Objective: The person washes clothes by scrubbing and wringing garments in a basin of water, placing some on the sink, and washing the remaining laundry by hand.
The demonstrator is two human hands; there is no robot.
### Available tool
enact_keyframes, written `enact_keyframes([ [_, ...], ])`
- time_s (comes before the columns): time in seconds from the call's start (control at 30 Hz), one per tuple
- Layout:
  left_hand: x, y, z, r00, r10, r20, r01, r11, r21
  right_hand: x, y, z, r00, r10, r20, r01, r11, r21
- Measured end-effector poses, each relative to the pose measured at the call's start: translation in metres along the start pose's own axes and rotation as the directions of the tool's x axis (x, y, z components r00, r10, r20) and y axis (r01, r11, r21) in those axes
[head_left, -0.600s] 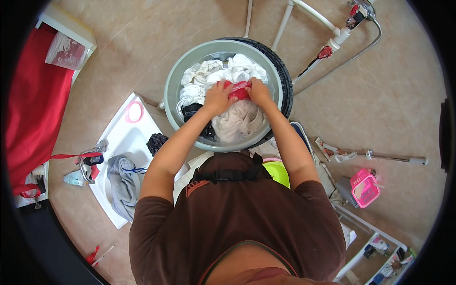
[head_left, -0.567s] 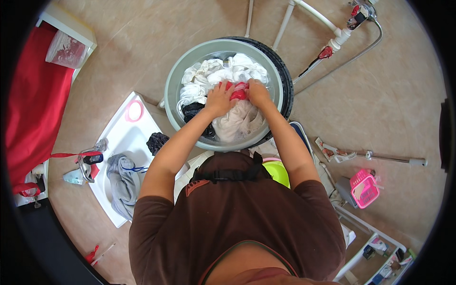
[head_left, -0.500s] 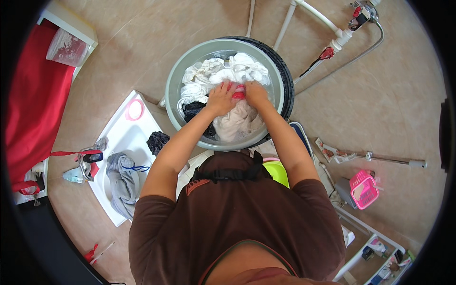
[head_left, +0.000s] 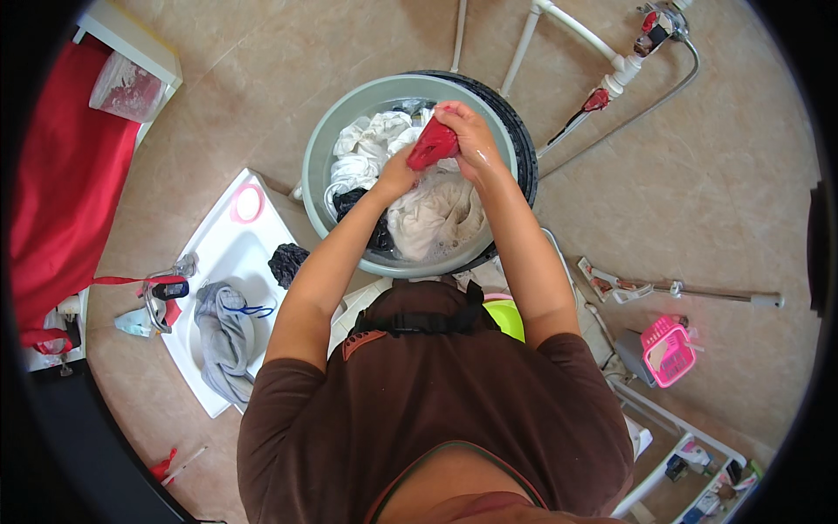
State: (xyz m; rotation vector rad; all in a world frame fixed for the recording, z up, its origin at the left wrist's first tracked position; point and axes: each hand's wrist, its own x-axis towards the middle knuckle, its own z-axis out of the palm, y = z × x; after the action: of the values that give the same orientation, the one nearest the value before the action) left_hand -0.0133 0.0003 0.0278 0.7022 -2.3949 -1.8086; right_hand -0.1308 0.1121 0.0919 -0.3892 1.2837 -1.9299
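Note:
A small wet red cloth [head_left: 434, 146] is stretched between my hands above the grey-green basin [head_left: 312, 166]. My right hand [head_left: 470, 135] pinches its upper edge, fingers closed. Lower down, my left hand [head_left: 401, 173] grips the cloth's other end, its fingertips partly hidden by it. Under them the basin holds soapy water with white clothes [head_left: 371, 140] at the back and left. A beige garment [head_left: 434, 214] soaks at the front with bubbles around it, and a black cloth [head_left: 377, 229] lies at the left front.
To the left is a white sink [head_left: 240, 188] with a grey cloth [head_left: 221, 336] over it and a dark cloth [head_left: 286, 262] at its edge. White pipes [head_left: 585, 31] run behind the basin. A pink basket [head_left: 669, 352] and a white rack [head_left: 672, 424] stand at the right.
The red cloth, earlier half under water beneath my hands, is now lifted above the clothes. My right hand has risen, and my left has shifted slightly.

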Motion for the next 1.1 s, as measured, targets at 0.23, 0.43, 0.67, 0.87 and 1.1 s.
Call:
enact_keyframes([
  [0.23,-0.002,0.022,-0.001,0.874,0.307,-0.375,-0.306,0.950,0.066,0.001,0.061,-0.042,0.845,0.488,-0.218,-0.415,0.857,0.307],
  [0.43,-0.043,0.079,0.061,0.779,0.600,-0.184,-0.520,0.781,0.346,0.000,0.139,-0.034,0.815,-0.485,0.316,-0.107,0.410,0.906],
  [0.67,0.005,0.035,0.017,0.853,0.458,-0.250,-0.375,0.871,0.317,-0.005,0.089,-0.013,0.919,0.337,-0.206,-0.194,0.840,0.507],
  [0.87,0.005,0.012,0.003,0.869,0.493,-0.033,-0.332,0.632,0.700,0.009,0.070,-0.074,0.909,-0.304,-0.286,0.059,0.772,-0.633],
  [1.1,0.019,-0.041,0.016,0.967,0.165,0.193,-0.248,0.447,0.859,0.000,0.084,-0.064,0.990,-0.141,-0.021,-0.021,0.001,-1.000],
])
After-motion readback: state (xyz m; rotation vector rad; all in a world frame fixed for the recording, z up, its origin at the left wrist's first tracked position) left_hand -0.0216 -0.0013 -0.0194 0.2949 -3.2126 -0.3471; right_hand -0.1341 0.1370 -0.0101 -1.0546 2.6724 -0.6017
